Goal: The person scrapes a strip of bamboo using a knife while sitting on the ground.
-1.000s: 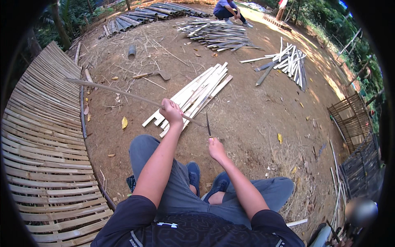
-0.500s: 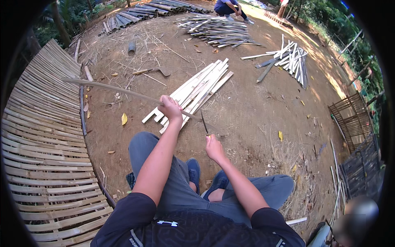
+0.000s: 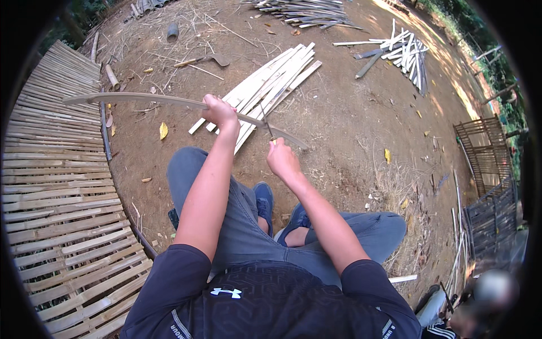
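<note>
Bamboo strip (image 3: 149,98): long, thin, slightly bowed, up in the air in front of the person's knees. Far end reaches out left over the edge of the slatted bamboo panel (image 3: 62,198); short end slopes down to the right, over bare dirt.

Left hand (image 3: 221,114) is wrapped round the strip in a fist, right of its middle. Right hand (image 3: 284,160) is clenched on the handle of a small knife (image 3: 267,124), blade pointing up and crossing the strip between left fist and short end. Looks like contact; from here I can't tell if the edge bites.

Just beyond the hands, on the ground: a fanned pile of pale strips (image 3: 271,79). Past its left side, a hooked blade with wooden handle (image 3: 217,59), then a dark tube section (image 3: 172,32).

Second, looser pile (image 3: 405,56) up right, mixed pale and dark. Bigger stack (image 3: 310,12) at the top, cut off by the view. Yellow leaf (image 3: 164,130) left of the knees.

Far right: lattice frame (image 3: 484,155), dark slatted panel (image 3: 492,217) below it.
</note>
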`<state>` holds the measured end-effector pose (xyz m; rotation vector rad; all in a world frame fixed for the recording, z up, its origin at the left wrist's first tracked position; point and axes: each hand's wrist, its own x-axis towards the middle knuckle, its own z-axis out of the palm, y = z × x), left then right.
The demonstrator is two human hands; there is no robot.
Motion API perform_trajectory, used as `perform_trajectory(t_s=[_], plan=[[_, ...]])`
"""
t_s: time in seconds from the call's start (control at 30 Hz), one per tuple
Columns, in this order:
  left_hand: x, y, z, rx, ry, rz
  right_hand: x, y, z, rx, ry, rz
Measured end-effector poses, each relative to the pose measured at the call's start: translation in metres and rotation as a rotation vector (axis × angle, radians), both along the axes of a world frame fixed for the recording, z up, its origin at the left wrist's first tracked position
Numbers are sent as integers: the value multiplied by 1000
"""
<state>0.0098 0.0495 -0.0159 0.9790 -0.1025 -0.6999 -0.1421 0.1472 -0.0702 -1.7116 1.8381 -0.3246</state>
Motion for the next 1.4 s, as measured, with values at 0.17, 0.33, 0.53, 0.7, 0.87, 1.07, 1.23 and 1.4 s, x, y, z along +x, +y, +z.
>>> perform_trajectory(t_s=[0.17,0.33,0.53,0.7,0.87,1.07,1.23,1.4], plan=[[-1,-7,-1,-50,-25,-12,-17,-11,-9,51,15,-21],[-10,-9,8,47,-7,23,-20,-8,-4,47,13,-11],[-10,-1,7,25,2,-4,-12,-13,-9,40,15,-53],[-8,-1,3,-39,-19,-68,-22,-24,-19,35,17,-80],[-4,3,2,-64,-54,-93,-24,-9,-1,78,-21,-20],[-21,1,6,-45,-56,-152,-68,-19,-85,64,-33,-160],[-25,2,8,-102,-80,-246,-65,-11,-65,103,-129,-186],[-12,3,0,-137,-153,-309,-76,-5,-80,80,-249,-153]])
